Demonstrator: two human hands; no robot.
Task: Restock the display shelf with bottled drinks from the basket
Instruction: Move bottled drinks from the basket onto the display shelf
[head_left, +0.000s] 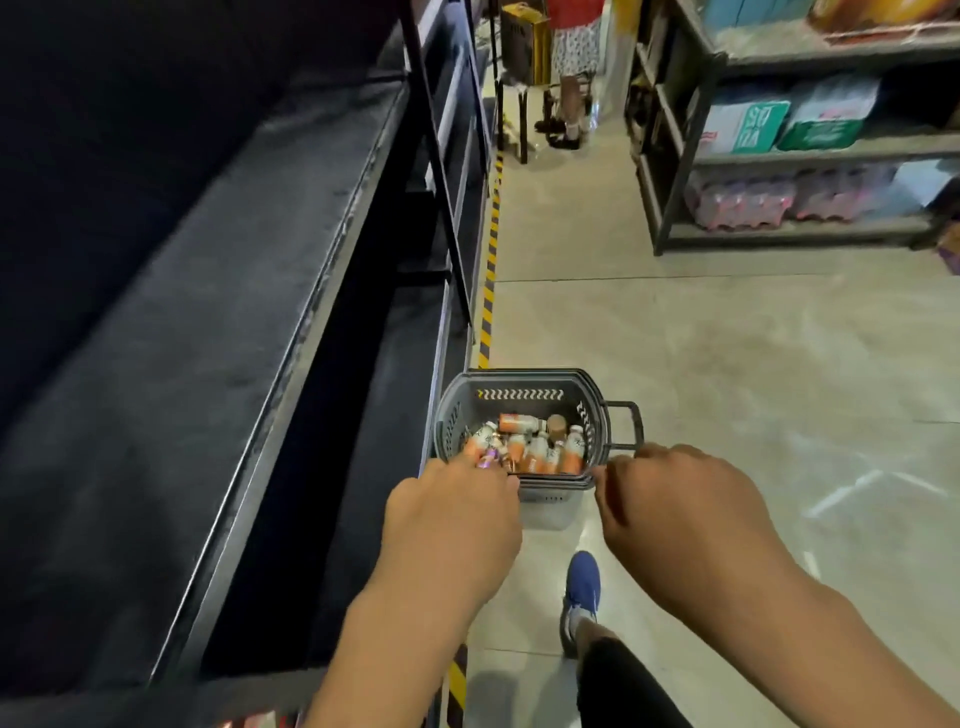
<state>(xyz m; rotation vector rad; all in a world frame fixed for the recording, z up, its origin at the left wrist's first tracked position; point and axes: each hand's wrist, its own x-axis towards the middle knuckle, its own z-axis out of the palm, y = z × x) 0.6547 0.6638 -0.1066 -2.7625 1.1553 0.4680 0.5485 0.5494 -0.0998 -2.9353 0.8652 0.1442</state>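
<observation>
Pickup from the basket is the step in hand. The grey slotted plastic basket (519, 395) stands on the pale concrete floor (727, 364), just right of the foot of the dark metal display shelf (208, 364). No bottles are visible on the shelf's long tier at left. Small bottled drinks with orange-and-white labels (543, 454) lie jumbled in the basket, some flat and some leaning. One brown round cap (556, 425) shows at the far right.

Left hand (457, 509): reaches over the near left rim of the basket, fingers pointing down among the bottles. The back of the hand hides the fingertips, so it cannot be told whether they close on a bottle.

Right hand (680, 504): fingers curled under, at the near right corner of the basket, beside the dark loop handle (629, 415). It cannot be told whether it grips the handle or holds nothing.

Next move, as judged: take one bottle by its body and lift it clear of the rim. Then swing it left and up to the shelf tier and stand it upright. The bottles overlap loosely, so lifting one may roll its neighbours. Yellow-and-black hazard tape (491, 270) marks the floor along the shelf foot, and a blue shoe (582, 587) stands near the basket.
</observation>
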